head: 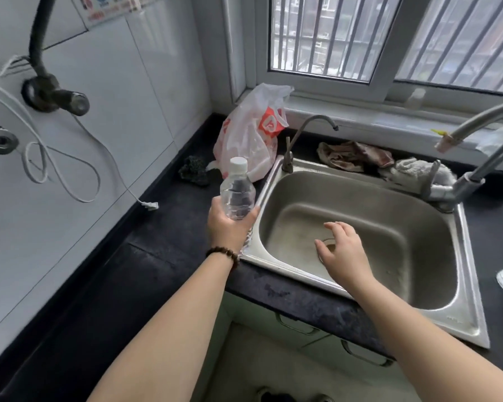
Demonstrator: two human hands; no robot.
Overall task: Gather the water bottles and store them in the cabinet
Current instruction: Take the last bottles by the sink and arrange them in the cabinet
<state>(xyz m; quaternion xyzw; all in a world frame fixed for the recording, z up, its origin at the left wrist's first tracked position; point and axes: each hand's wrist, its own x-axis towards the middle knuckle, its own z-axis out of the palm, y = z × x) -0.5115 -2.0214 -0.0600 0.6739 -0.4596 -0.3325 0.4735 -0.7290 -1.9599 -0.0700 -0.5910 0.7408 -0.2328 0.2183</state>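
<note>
In the head view, the left hand [227, 224] is wrapped around the lower part of a clear plastic water bottle with a white cap [237, 192], with the thumb on one side and the fingers curled round the other. A brown bead bracelet [224, 254] sits on that wrist. The right hand [341, 252] holds nothing; its fingers are spread and a little bent, and it hangs over the bowl of the shiny metal sink [436, 245]. I cannot tell if it touches the sink.

The sink is set into a dark, speckled table [163, 250] that runs along a white tiled wall [105, 91]. A thin grey tap [305, 134] stands at the back left corner of the sink. A white and orange plastic bag [253, 134] sits in the corner under a window with bars [328, 39]. Crumpled rags [357, 156] lie behind the sink. A white cord [70, 169] hangs down the wall. Pale cabinet doors with metal handles [299, 326] show under the table.

The bottle is held just above the table, beside the left edge of the sink. It stands almost straight up, with the cap on top, leaning a little away from the person
</note>
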